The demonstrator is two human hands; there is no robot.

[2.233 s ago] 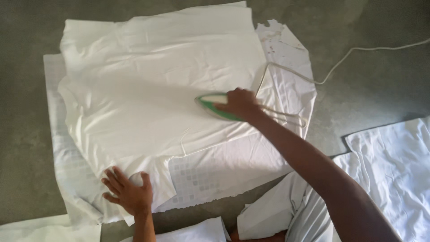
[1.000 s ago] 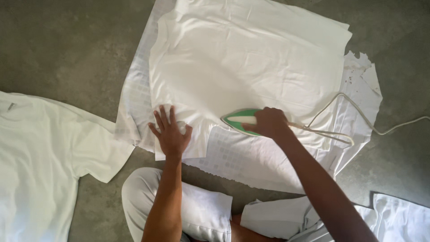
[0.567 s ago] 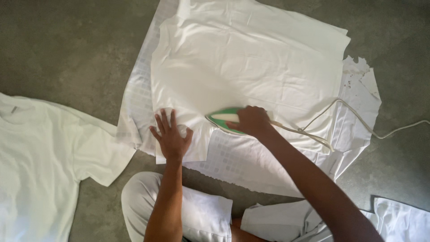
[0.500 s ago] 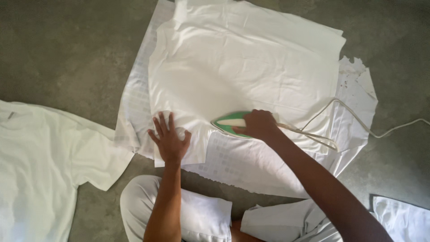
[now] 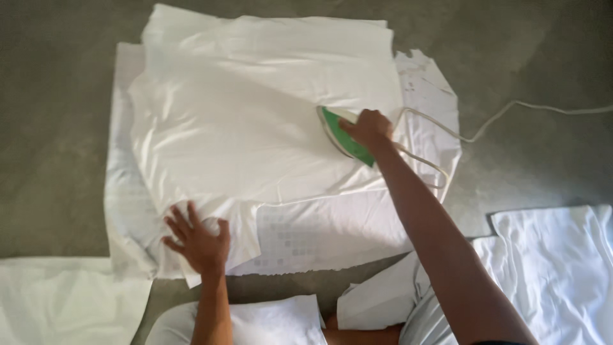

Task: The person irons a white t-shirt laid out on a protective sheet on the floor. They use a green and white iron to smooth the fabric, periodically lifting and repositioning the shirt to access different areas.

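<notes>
Right now the right hand (image 5: 365,126) is wrapped around the handle of a green iron (image 5: 341,134), fingers closed on it, sole down on the right part of a white garment (image 5: 255,121). Garment lies spread flat over a white patterned sheet (image 5: 319,233) on the grey floor (image 5: 51,128). Iron's pale cord (image 5: 460,135) loops off the sheet's right edge and runs away across the floor. Left hand (image 5: 195,237) is flat, fingers spread, grasping nothing, pressing the garment's near-left corner. 2 more white cloths lie on the floor: 1 at lower left (image 5: 64,300), 1 at lower right (image 5: 555,268).
</notes>
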